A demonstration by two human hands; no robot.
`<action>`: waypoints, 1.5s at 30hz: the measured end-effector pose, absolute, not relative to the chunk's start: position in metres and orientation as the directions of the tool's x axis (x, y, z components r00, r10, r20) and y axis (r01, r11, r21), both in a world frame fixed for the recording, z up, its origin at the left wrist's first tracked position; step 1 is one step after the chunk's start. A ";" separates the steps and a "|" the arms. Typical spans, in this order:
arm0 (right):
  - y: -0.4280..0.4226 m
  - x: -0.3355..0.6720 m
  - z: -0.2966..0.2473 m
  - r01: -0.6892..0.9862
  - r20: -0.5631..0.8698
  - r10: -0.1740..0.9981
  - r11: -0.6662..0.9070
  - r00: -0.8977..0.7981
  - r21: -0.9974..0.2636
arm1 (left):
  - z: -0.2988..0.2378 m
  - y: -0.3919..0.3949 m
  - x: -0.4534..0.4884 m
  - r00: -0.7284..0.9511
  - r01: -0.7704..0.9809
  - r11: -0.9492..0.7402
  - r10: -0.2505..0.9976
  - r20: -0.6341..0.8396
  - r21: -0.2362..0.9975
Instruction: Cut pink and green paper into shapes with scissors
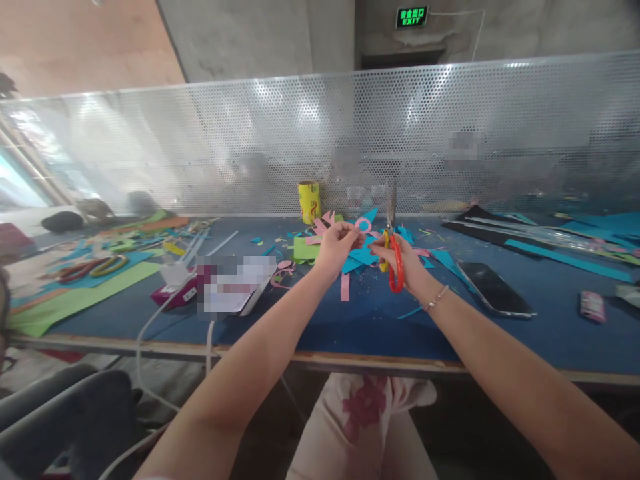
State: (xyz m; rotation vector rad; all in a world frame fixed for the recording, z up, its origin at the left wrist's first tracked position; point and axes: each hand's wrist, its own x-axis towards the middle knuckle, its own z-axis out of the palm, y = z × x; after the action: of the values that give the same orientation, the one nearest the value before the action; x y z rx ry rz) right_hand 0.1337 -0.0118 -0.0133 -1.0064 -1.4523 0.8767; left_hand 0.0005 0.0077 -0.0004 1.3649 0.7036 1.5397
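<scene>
Perforated metal screening (225, 133) backs our blue tabletop (310, 333), and coloured scraps (357, 260) are strewn across the middle! Our left hand (336, 250) has the pink paper ring (370, 225) pinched at its edge, thumb against fingers, up over the litter. Across to our right hand (411, 263): that grip wraps the scissors (391, 225) by the handles, blades upward, clear of the ring. We'd call this ring cut out, centre open; whether trimming remains, we can't tell. Green paper (306, 249) and a pink strip (345, 287) lie loose nearby.
</scene>
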 end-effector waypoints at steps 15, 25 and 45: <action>-0.014 0.135 -0.008 -0.048 0.382 0.922 0.384 0.059 -0.922 | -0.005 0.002 0.003 0.210 -0.137 -0.461 0.851 0.481 0.877; -0.015 0.135 -0.005 -0.084 0.318 0.946 0.323 0.069 -0.943 | -0.005 0.003 0.003 0.237 -0.042 -0.510 0.830 0.504 0.859; -0.007 0.138 -0.010 -0.178 0.279 0.960 0.281 0.039 -0.943 | -0.007 0.004 0.005 0.204 -0.114 -0.530 0.815 0.542 0.840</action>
State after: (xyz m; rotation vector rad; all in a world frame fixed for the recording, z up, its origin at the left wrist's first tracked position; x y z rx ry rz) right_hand 0.1384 -0.0070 -0.0098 -0.8752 -1.1873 1.0699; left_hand 0.0053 0.0036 -0.0075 1.6689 0.6681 1.4442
